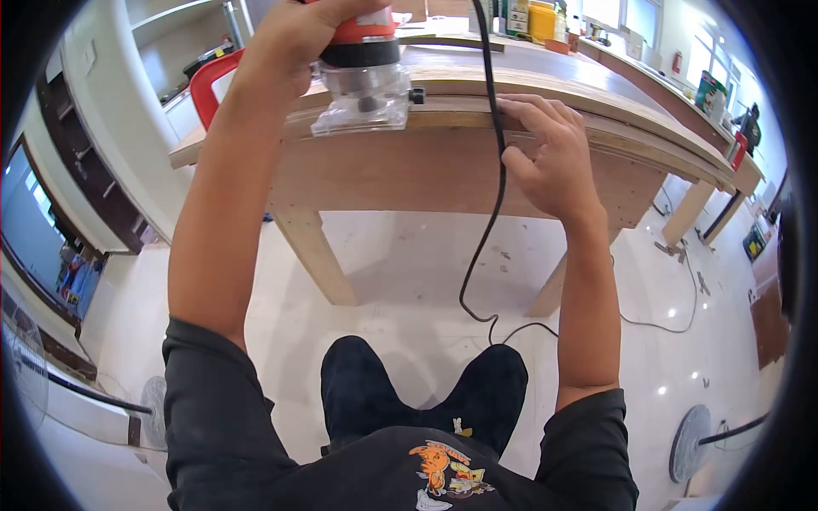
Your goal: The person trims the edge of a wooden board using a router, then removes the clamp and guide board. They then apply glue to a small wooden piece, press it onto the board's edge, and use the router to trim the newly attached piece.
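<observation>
A red-and-black power tool [358, 53] stands at the near edge of the wooden tabletop [443, 104], its clear base [362, 115] overlapping that edge in our view; contact is hard to confirm. Our left hand [294, 43] is wrapped around the tool's body, though the top of the view crops the fingers. Good handling here, we judge, means keeping the base flat and steady against the wood, and the black cord [489, 77], hanging between our hands, clear of it. Our left arm reaches forward, nearly straight. Our right hand [552, 153] lies palm-down, fingers over the edge, thumb beside the cord; whether it clamps the wood, we cannot tell. Below spreads a pale floor [409, 272].
</observation>
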Tool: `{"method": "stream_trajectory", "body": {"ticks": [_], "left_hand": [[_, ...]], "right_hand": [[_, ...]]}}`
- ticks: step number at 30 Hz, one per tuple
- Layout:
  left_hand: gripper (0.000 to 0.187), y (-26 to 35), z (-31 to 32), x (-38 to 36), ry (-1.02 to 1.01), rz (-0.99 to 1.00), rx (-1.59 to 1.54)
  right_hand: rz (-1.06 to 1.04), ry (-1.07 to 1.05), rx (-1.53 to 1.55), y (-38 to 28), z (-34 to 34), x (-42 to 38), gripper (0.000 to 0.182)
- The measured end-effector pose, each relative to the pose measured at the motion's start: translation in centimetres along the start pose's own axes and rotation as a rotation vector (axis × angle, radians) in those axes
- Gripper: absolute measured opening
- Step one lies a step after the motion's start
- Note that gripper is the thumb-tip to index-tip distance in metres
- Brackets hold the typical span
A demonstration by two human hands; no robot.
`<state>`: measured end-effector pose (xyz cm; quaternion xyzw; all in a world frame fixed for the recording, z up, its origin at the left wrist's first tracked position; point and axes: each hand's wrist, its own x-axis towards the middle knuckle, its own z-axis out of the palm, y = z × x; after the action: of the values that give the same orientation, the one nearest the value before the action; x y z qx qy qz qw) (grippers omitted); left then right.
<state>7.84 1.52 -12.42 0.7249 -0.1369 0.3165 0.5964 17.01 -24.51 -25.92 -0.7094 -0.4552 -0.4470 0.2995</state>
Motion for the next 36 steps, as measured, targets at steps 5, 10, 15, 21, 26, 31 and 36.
{"method": "stream_trajectory", "body": {"ticks": [5,10,15,21,26,31,36], "left_hand": [[0.047,-1.5,-2.3,0.5,0.089,0.016,0.219],[0.056,-2.7,-4.7,1.6,0.113,0.095,0.261],[0.052,0.6,1.2,-1.3,-0.057,0.139,0.189],[0.05,-1.9,-0.6,-3.3,0.048,0.089,0.196],[0.049,-1.7,-3.5,-5.0,0.126,-0.072,0.236],[0.048,1.7,-2.7,-5.2,0.133,-0.206,0.361],[0.048,7.1,-3.1,-3.0,0.195,-0.312,0.428]], "right_hand": [[-0.029,-0.003,0.038,0.3,0.1,0.1,0.044],[-0.092,0.094,-0.079,1.3,0.8,-0.9,0.053],[-0.053,0.191,-0.16,0.1,0.4,-2.1,0.044],[0.064,0.069,-0.087,-1.6,-0.6,-2.1,0.035],[0.133,0.143,0.074,-2.5,-1.1,-1.6,0.029],[0.292,0.132,0.022,-2.9,-9.0,-1.9,0.031],[0.638,-0.108,-0.287,-3.2,-21.0,-5.8,0.023]]}}
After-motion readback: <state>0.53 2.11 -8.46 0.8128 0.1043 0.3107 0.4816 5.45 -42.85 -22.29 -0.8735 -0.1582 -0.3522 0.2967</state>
